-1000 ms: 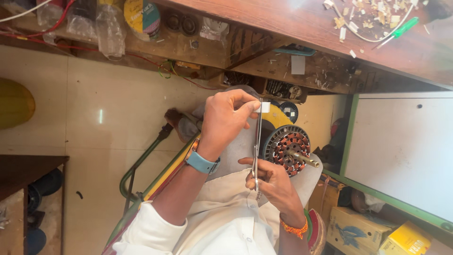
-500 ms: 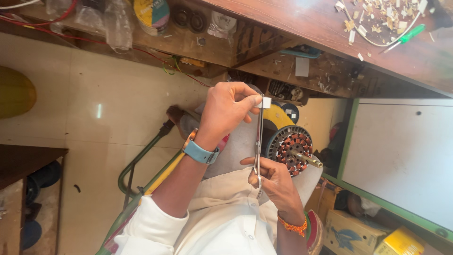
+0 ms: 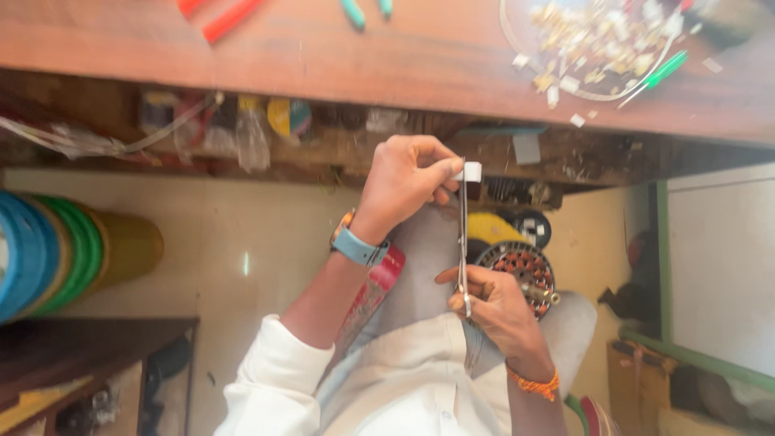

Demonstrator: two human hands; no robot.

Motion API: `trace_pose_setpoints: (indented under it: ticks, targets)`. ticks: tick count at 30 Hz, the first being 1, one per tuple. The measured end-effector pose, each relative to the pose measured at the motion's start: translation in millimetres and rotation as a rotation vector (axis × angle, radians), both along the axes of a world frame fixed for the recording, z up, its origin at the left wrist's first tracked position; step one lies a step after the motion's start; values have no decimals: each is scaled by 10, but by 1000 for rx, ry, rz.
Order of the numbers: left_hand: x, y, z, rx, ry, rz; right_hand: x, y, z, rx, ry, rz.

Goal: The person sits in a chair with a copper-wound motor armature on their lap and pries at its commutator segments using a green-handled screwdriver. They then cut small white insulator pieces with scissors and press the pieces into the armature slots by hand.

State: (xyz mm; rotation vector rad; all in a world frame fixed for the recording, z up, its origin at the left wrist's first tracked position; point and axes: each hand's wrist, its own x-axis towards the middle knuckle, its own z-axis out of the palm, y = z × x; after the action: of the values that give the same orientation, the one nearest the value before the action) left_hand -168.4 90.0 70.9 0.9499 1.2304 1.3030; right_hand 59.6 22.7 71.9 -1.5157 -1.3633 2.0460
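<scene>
white tab [image 3: 471,171] pinched in left hand [image 3: 404,182]; right hand [image 3: 496,303] grips scissors [image 3: 463,234]; clear dish [image 3: 517,36] holds pale scraps [image 3: 597,36].

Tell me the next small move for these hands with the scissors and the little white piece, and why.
Probably close the slim metal scissors on the small white piece. The left hand pinches that piece right at the blade tips, while the right hand has its grip in the handles, over the lap beside the round copper-wound motor stator. Whether the blades are already shut cannot be told.

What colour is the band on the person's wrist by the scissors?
Orange: the thread band on the right hand's wrist, seen from the head view.
</scene>
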Motion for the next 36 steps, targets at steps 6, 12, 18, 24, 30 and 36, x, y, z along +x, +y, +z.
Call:
trace_pose_setpoints:
  ticks: [6,12,18,24,30,36]
  targets:
    - [-285,765,495,126,115,32,-389,707,236,329,43,64]
    - [-682,1134,678,-29,228,44,-902,1242,210,328,140,108]
    - [-911,1106,672,-100,146,27,-1056,1343,197,241,196,150]
    - [-923,1069,693,-40,46,100,-1110,1367,248,462,65,162]
    - [-975,704,554,-25,-58,37,-955,1753,687,767,-172,191]
    - [-825,316,308,-41,-19,38,-1357,2220,920,1019,-937,616]
